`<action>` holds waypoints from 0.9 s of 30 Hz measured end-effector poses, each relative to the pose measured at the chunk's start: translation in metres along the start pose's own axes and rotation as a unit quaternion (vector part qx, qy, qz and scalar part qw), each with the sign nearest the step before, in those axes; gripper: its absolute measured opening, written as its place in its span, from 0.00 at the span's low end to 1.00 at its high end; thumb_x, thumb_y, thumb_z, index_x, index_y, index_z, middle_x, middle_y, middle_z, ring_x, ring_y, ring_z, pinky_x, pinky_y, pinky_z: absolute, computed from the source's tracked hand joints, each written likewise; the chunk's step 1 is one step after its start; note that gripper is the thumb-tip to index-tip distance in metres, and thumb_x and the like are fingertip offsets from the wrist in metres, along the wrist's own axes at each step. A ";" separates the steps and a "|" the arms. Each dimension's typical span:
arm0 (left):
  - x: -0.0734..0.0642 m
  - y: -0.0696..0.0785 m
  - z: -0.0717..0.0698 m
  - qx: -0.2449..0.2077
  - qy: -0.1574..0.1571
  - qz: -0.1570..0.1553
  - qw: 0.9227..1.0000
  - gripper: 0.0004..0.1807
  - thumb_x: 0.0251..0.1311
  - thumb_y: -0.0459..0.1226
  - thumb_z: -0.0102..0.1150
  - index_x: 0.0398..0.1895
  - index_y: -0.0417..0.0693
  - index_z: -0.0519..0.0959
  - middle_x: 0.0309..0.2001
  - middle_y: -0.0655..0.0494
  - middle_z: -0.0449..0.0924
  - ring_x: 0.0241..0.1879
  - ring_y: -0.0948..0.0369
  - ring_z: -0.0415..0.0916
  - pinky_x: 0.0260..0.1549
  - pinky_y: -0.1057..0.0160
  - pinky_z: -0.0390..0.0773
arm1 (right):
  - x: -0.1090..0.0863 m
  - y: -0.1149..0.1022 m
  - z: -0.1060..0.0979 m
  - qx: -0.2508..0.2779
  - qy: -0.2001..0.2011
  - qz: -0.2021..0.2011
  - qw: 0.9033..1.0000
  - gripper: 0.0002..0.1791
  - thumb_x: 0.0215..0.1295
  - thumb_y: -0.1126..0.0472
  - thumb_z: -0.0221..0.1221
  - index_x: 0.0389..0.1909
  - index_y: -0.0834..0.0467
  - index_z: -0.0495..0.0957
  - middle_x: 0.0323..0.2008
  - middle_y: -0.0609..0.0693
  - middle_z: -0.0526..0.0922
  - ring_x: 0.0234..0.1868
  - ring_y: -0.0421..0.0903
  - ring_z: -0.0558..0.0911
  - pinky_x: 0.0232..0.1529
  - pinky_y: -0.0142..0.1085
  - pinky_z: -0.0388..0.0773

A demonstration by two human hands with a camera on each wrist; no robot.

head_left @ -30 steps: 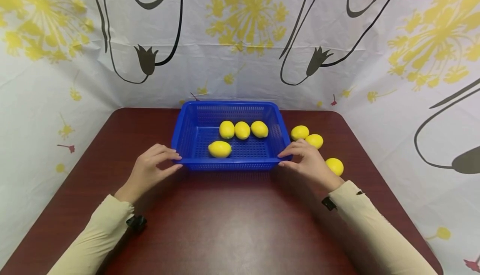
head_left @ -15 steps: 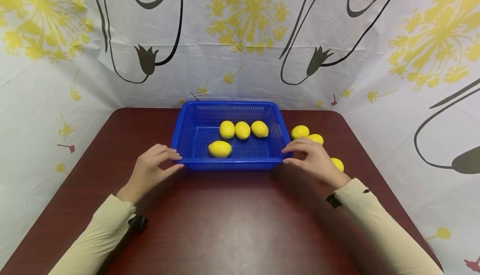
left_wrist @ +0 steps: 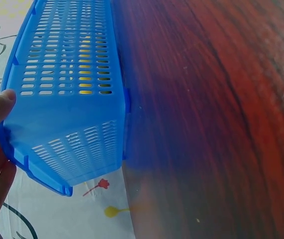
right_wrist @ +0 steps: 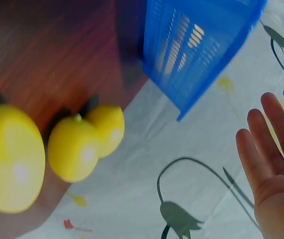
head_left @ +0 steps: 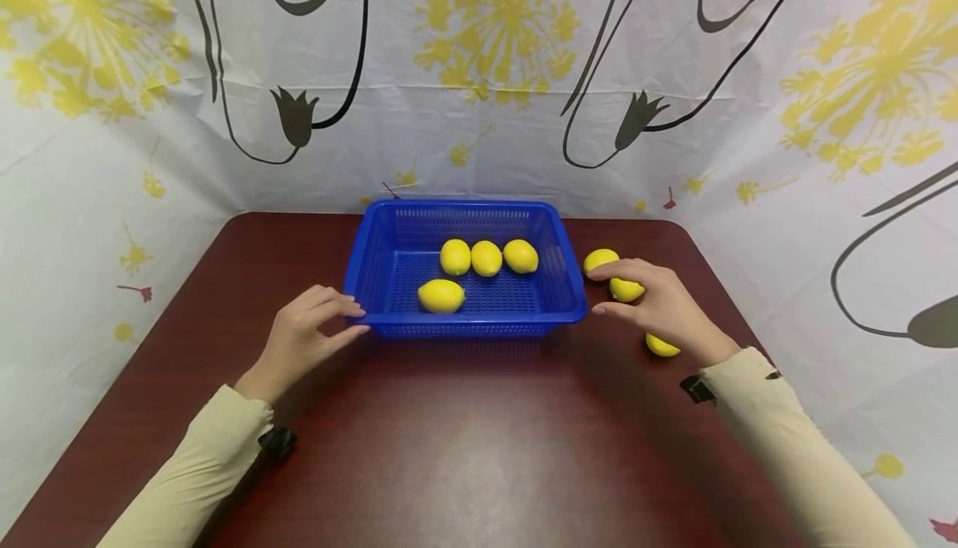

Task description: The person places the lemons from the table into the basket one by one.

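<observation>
A blue perforated plastic basket [head_left: 471,319] stands at the back of the table with several yellow lemons [head_left: 441,296] inside. My left hand [head_left: 299,336] pinches its near left corner; in the left wrist view the thumb [left_wrist: 2,102] lies on one side of the rim and the fingers on the other. My right hand [head_left: 666,307] is off the basket, beside its near right corner, with fingers spread and nothing in them. Behind and under that hand are three loose lemons, among them a far one [head_left: 601,260] and a near one [head_left: 662,346], both partly covered.
The dark red-brown table [head_left: 456,431] ends at a white patterned sheet [head_left: 479,149] hanging behind and along both sides. In the right wrist view the loose lemons [right_wrist: 74,149] lie on the table to the basket's right.
My right hand has let go of the basket's right corner and moved right, over the loose lemons, its fingers opening wider. The left hand and the basket have stayed in place.
</observation>
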State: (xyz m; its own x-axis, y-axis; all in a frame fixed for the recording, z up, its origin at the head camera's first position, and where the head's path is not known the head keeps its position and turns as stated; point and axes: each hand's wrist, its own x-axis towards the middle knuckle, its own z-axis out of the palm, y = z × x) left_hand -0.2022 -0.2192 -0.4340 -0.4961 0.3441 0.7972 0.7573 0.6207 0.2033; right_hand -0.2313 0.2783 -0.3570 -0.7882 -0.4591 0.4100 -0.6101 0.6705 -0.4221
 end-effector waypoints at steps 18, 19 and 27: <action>0.000 -0.001 0.001 -0.005 0.005 -0.004 1.000 0.18 0.34 0.34 0.82 0.33 0.47 0.87 0.33 0.56 0.86 0.38 0.60 0.79 0.45 0.72 0.76 | -0.013 0.010 -0.035 -0.027 -0.024 0.084 0.996 0.32 0.53 0.49 0.73 0.61 0.42 0.77 0.60 0.48 0.81 0.61 0.44 0.75 0.61 0.42 0.70; 0.000 -0.001 0.001 -0.006 0.005 -0.004 1.000 0.18 0.34 0.34 0.82 0.33 0.47 0.87 0.32 0.56 0.86 0.38 0.60 0.80 0.45 0.72 0.76 | -0.014 0.010 -0.035 -0.025 -0.026 0.086 0.996 0.33 0.53 0.49 0.73 0.61 0.43 0.76 0.60 0.48 0.81 0.61 0.45 0.75 0.60 0.46 0.70; 0.000 0.000 0.002 -0.009 0.004 -0.005 1.000 0.18 0.34 0.33 0.82 0.33 0.46 0.87 0.32 0.55 0.86 0.38 0.59 0.80 0.45 0.71 0.76 | -0.022 0.019 -0.033 -0.032 -0.036 0.104 0.993 0.33 0.52 0.48 0.74 0.61 0.42 0.76 0.59 0.48 0.81 0.61 0.50 0.77 0.59 0.44 0.70</action>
State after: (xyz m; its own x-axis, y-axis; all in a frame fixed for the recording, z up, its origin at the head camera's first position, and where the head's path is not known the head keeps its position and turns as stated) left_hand -0.2030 -0.2181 -0.4351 -0.4996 0.3320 0.8001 0.7598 0.6115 0.2207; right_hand -0.2233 0.3204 -0.3475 -0.9017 -0.3462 0.2588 -0.4291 0.7893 -0.4391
